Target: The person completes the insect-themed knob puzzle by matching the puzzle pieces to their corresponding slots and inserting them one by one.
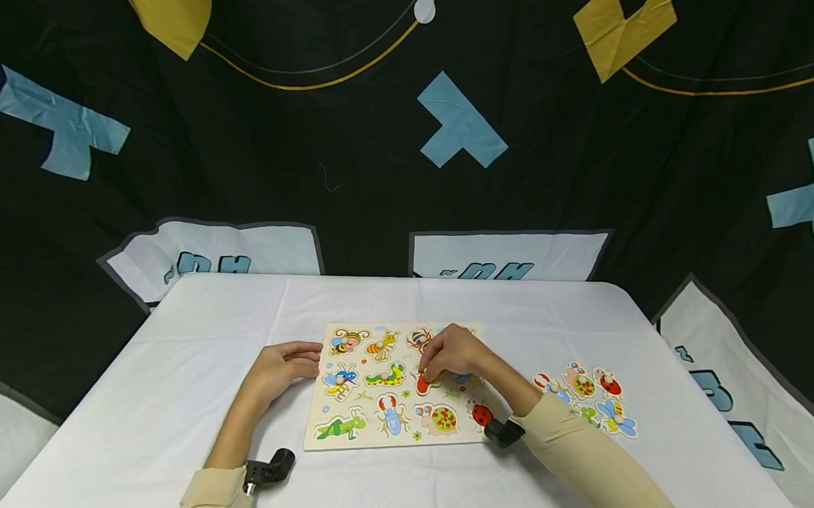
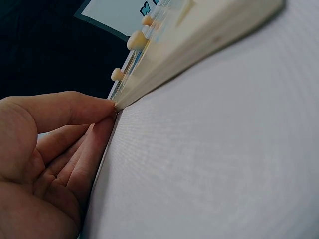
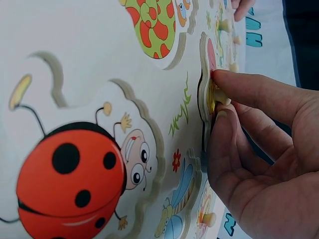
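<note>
A pale wooden peg puzzle board (image 1: 405, 344) with cartoon insects lies on the white table. My right hand (image 1: 456, 351) reaches over it and pinches the small wooden knob (image 3: 222, 96) of a red-and-yellow puzzle piece (image 1: 422, 383) between thumb and fingertips. That piece sits at a recess in the middle row, its edge standing slightly proud of the board in the right wrist view. My left hand (image 1: 286, 370) rests beside the board, its extended fingers touching the left edge; the left wrist view shows fingertips (image 2: 110, 107) right at this edge.
Several loose insect pieces, among them a ladybird (image 1: 608, 383) and a blue-winged bug (image 1: 616, 417), lie right of the board. Knobbed pieces such as a caterpillar (image 1: 386, 374) sit on the board. The ladybird recess (image 3: 75, 169) shows only its printed picture. A black curtain (image 1: 364, 181) hangs behind.
</note>
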Tool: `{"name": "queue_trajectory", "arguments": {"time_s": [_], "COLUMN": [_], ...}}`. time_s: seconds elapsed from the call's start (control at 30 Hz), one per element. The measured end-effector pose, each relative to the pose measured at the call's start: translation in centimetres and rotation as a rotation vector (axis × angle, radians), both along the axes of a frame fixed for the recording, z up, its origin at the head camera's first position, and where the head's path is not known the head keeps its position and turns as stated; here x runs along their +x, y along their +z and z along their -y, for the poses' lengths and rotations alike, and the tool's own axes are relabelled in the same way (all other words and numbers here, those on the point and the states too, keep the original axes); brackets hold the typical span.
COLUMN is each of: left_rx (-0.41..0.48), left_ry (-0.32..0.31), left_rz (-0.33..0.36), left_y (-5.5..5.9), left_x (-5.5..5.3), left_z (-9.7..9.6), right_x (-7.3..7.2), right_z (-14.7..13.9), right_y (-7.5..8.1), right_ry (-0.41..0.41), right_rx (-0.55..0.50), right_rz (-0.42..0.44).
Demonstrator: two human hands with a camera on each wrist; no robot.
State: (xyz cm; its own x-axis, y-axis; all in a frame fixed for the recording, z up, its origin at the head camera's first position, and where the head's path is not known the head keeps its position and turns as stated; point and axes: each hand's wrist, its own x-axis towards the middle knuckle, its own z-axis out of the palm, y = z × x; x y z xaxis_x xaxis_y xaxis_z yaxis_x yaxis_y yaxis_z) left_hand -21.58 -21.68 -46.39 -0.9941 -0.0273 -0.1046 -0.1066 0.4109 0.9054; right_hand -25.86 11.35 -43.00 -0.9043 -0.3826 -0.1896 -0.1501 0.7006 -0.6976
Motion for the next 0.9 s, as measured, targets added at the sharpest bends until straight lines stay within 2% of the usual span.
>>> {"name": "queue_trajectory", "arguments": {"time_s": [0.9], "left_rx": [-0.014], "left_ry": [0.002], "left_rz": [0.001], "left_y": [0.06], "left_x": [0.0], "left_z": [0.0], "right_x": [0.09], "right_z": [0.11], "right_y": [-0.23], "right_ry": [-0.033], "right_rx": [0.007], "right_rz": [0.011]}}
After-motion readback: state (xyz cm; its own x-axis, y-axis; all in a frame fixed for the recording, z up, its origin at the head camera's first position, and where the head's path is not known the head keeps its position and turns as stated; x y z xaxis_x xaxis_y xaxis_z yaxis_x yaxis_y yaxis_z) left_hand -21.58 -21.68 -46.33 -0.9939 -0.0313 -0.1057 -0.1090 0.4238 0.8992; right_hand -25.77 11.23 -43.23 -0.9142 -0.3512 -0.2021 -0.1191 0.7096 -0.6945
